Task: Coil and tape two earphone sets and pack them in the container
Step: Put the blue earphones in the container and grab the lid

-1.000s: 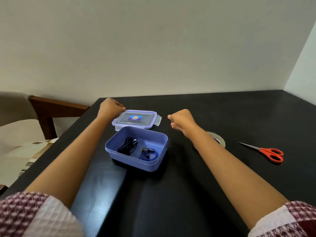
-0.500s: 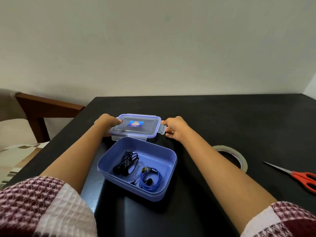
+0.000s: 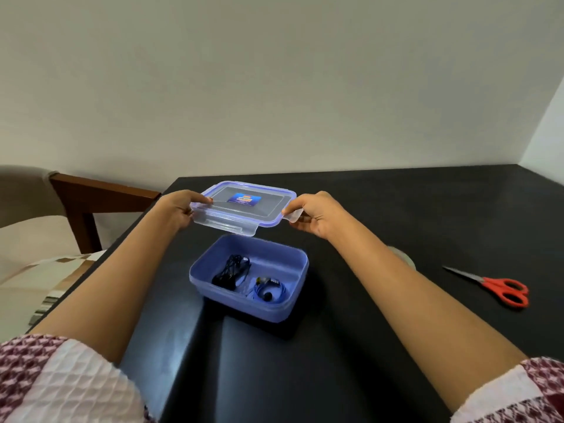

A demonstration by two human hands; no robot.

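Left hand (image 3: 178,209) and right hand (image 3: 317,215) pinch the lid (image 3: 244,206) above the container (image 3: 244,304).

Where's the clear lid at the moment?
In the head view the lid is centre frame, gripped at its ends by the left hand and right hand, just beyond the open blue container.

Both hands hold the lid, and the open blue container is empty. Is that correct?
No. The head view shows the container is not empty: black earphones and blue earphones lie inside. The left hand and right hand do hold the lid.
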